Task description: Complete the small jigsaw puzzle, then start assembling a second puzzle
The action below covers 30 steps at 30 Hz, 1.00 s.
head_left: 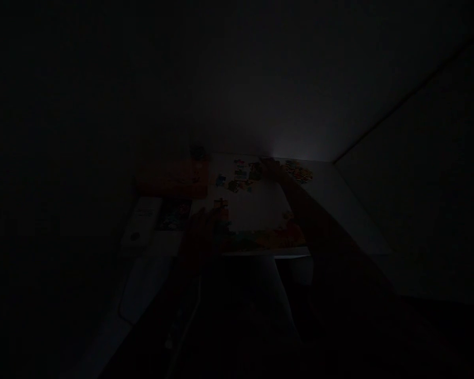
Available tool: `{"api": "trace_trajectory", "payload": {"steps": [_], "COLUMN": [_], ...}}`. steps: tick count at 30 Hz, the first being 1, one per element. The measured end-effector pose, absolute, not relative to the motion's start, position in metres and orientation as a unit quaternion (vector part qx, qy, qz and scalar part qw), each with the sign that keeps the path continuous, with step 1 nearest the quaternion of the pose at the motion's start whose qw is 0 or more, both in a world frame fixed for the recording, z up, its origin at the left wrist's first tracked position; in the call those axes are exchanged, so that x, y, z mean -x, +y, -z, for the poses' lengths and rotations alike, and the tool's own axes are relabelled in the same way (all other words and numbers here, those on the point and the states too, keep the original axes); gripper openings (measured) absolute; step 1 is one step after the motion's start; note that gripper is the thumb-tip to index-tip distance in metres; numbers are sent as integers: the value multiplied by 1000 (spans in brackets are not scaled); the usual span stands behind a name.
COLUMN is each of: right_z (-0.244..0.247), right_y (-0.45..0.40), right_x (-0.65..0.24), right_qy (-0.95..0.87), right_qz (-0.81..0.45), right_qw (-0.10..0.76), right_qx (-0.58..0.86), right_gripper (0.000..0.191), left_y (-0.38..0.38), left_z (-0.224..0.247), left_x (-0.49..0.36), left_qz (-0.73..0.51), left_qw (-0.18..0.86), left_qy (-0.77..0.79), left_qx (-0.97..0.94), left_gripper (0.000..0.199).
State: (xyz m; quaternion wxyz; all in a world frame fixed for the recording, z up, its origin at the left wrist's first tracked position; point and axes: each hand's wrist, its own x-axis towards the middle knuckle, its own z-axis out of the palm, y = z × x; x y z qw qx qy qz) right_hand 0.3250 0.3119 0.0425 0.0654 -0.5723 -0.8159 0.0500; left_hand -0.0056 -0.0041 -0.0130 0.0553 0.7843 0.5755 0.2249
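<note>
The view is very dark. Jigsaw pieces [240, 174] lie loose in a group on a white table [256, 208]. Beyond them, near the table's far edge, my right hand [273, 169] reaches down among pieces; its fingertips are too dark to make out. A joined strip of jigsaw puzzle [256, 239] in orange and green runs along the near edge, with more joined pieces up its left side. My left hand [200, 223] rests beside that left side with its fingers apart, close to a yellowish jigsaw piece [221, 202].
A heap of jigsaw pieces [299, 172] lies right of my right forearm. An orange box [169, 176] stands at the back left. Nearer are a white box-like object [142, 221] and a dark printed picture [174, 215]. A wall [237, 95] rises behind the table.
</note>
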Motion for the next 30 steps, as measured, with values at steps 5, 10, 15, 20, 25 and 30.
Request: {"api": "trace_trajectory", "payload": {"steps": [5, 10, 15, 20, 25, 30], "right_z": [-52, -50, -41, -39, -32, -20], "right_y": [317, 318, 308, 286, 239, 187], "right_x": [-336, -351, -368, -383, -411, -447], "right_qy": [-792, -753, -702, -674, -610, -552], "right_qz": [-102, -141, -190, -253, -371, -428], "right_qw": [79, 116, 213, 342, 473, 487], "right_qx": [597, 633, 652, 604, 516, 524], "right_gripper": [67, 55, 53, 58, 73, 62], "left_y": [-4, -4, -6, -6, -4, -3], "left_z": [15, 12, 5, 0, -5, -8], "left_x": [1, 0, 2, 2, 1, 0], "left_qz": [-241, -237, -228, -220, -199, -196], "left_qw": [53, 43, 24, 30, 41, 25], "left_qy": [583, 587, 572, 579, 594, 601], "left_qx": [-774, -773, -787, -785, -779, -774], "left_gripper": [92, 89, 90, 90, 82, 79]}}
